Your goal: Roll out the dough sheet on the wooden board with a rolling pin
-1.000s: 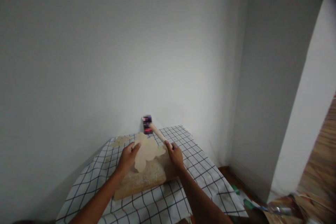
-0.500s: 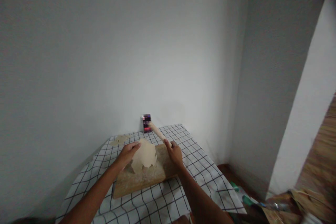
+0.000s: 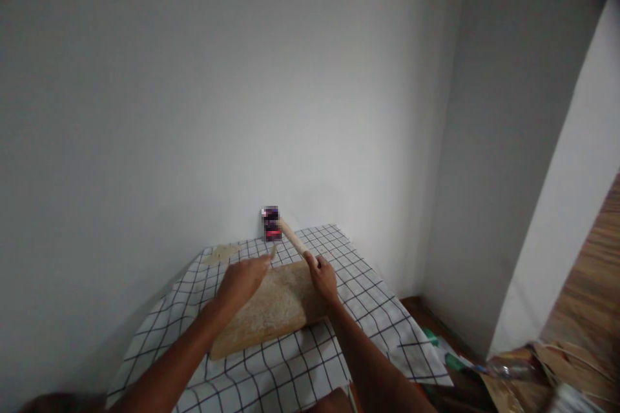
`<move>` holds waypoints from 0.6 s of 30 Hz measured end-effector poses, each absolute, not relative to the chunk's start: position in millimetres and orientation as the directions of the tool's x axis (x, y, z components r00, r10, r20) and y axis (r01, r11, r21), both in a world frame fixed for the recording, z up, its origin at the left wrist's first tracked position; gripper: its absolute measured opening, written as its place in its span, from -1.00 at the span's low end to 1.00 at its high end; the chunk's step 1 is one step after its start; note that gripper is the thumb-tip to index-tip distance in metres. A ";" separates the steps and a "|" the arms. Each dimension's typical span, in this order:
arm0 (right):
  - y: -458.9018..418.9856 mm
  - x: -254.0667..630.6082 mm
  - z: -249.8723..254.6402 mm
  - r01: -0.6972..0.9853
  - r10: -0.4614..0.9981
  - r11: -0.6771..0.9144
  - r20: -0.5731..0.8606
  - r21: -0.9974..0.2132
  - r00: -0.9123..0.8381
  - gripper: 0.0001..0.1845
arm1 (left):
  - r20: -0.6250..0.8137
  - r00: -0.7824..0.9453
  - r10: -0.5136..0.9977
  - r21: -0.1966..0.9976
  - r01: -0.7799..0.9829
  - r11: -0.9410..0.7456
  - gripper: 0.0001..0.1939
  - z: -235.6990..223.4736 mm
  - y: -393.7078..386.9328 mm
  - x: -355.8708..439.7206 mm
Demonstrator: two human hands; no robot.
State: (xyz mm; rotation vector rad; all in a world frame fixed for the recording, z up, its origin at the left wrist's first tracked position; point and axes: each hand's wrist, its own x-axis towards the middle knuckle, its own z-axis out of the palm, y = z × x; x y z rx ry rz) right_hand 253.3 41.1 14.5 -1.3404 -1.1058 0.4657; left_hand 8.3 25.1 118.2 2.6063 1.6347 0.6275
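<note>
My left hand is closed above the far left part of a floury wooden board. A small pale bit of the dough sheet sticks out past its fingertips; the rest of the sheet is hidden behind the hand or turned edge-on. Over the board's right end, my right hand is wrapped round the near end of a rolling pin. The pin points away and up to the left, raised off the board.
A checked cloth covers the table. Another thin flat dough piece lies at its far left corner. A dark blurred-out package stands against the wall. At lower right are a plastic bottle and brown paper or cardboard.
The dough sheet, spread face-on from my left hand before, now shows only a small tip. My left hand has turned over and moved slightly right. My right hand keeps the rolling pin.
</note>
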 end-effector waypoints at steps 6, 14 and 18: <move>40.9 255.3 14.0 0.290 0.822 0.252 0.362 -0.923 0.439 -0.18 | 0.215 0.522 0.825 0.132 0.822 -0.554 -0.39 17.3 -17.5 18.2; 41.0 257.6 11.8 0.315 0.828 0.235 0.359 -0.919 0.431 -0.17 | 0.211 0.531 0.821 0.113 0.821 -0.560 -0.36 21.6 -28.1 3.2; 40.9 257.7 11.5 0.322 0.824 0.241 0.369 -0.915 0.431 -0.16 | 0.239 0.521 0.820 0.137 0.818 -0.559 -0.38 13.8 -33.1 -0.9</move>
